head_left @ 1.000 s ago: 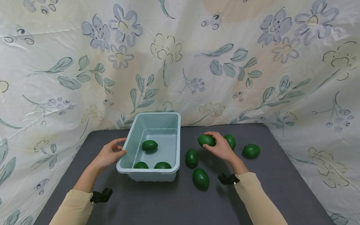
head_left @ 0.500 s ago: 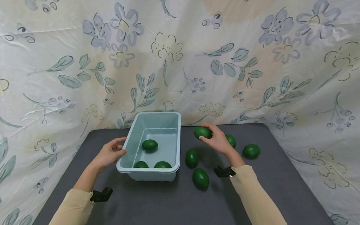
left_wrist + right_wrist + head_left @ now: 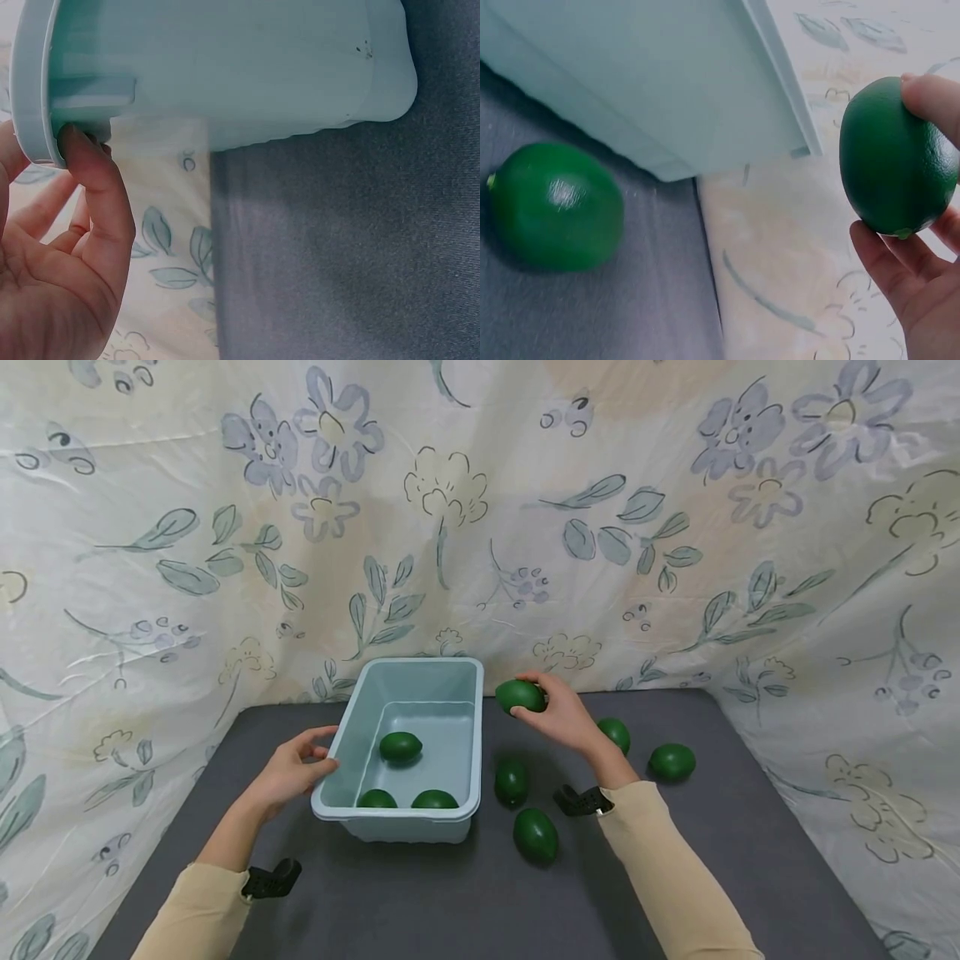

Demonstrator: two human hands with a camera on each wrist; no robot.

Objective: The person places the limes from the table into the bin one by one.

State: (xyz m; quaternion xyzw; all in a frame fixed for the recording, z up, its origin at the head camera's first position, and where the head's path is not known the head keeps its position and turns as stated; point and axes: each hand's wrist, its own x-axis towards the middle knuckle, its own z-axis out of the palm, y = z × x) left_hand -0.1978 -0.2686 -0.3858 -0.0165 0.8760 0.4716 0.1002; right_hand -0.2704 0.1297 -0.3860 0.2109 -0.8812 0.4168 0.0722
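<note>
My right hand [image 3: 562, 714] grips a glossy green lime [image 3: 517, 696] between thumb and fingers. It holds the lime raised, close to the right rim of a pale blue plastic bin [image 3: 480, 735]. In the right wrist view the held lime [image 3: 889, 157] stands near the bin's corner, thumb on one side and fingertips at its end. My left hand [image 3: 288, 772] holds the bin's left rim; in the left wrist view one digit is tucked under the lip and others are by its top edge. Inside the bin lie a lime [image 3: 401, 746] and two more, partly hidden by the front rim.
Right of the bin on the dark grey table [image 3: 420, 902] lie a lime [image 3: 512, 782] and a nearer lime [image 3: 536, 836]. Farther right are a lime [image 3: 615, 735] partly behind my right hand and another lime [image 3: 672, 762]. A floral cloth [image 3: 480, 543] hangs behind.
My right hand has lifted the lime and carried it leftward, away from the limes at the right and toward the bin. My left hand and the bin have stayed put.
</note>
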